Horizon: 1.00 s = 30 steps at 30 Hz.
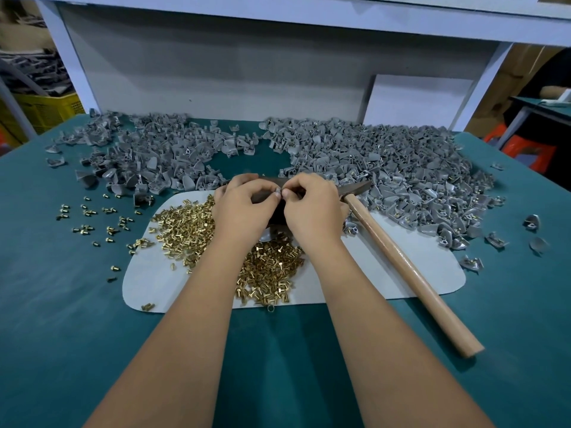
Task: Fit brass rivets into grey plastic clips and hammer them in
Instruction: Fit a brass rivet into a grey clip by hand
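My left hand (244, 208) and my right hand (312, 205) meet fingertip to fingertip over a dark block (278, 211) at the middle of the table. Together they pinch a small grey plastic clip (279, 190); whether a rivet sits in it I cannot tell. A heap of brass rivets (185, 230) lies on a pale mat (370, 273) under my wrists. A hammer (401, 257) with a wooden handle lies on the mat to the right, its head beside my right hand.
Two big piles of grey clips spread across the back of the green table (46, 304), one at the left (148, 156) and one at the right (401, 168). Loose rivets (92, 217) are scattered left of the mat. A white shelf frame (216, 72) stands behind.
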Tool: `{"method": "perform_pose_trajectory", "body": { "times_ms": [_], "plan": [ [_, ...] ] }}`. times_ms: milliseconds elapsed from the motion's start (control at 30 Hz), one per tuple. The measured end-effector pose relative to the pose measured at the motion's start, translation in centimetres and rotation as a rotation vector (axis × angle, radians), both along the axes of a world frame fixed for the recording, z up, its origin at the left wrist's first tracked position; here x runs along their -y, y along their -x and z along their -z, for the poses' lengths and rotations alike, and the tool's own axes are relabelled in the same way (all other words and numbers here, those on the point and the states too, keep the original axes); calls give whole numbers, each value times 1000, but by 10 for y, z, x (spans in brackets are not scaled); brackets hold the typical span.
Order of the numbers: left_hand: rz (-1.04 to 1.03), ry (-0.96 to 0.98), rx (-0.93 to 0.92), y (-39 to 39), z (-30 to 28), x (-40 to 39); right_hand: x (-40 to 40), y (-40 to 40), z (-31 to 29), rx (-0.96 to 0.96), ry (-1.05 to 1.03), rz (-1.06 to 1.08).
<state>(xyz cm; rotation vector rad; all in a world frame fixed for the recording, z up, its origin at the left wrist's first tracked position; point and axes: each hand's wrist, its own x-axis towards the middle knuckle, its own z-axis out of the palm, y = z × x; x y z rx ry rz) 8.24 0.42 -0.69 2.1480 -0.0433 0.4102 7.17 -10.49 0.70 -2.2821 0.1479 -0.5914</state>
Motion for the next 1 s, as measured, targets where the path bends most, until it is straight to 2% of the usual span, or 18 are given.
{"method": "perform_pose_trajectory", "body": {
  "times_ms": [233, 467, 633, 800, 1000],
  "plan": [
    [3, -5, 5, 0, 0, 1, 5, -1, -4, -67, -47, -40],
    [8, -3, -2, -2, 1, 0, 3, 1, 7, 36, -28, -65],
    [36, 99, 46, -2, 2, 2, 3, 3, 10, 129, -191, -97],
    [53, 151, 47, -3, 2, 2, 2, 4, 10, 149, -197, -95],
    [37, 75, 77, -3, 1, 1, 4, 3, 12, 148, -216, -98]
  ]
}}
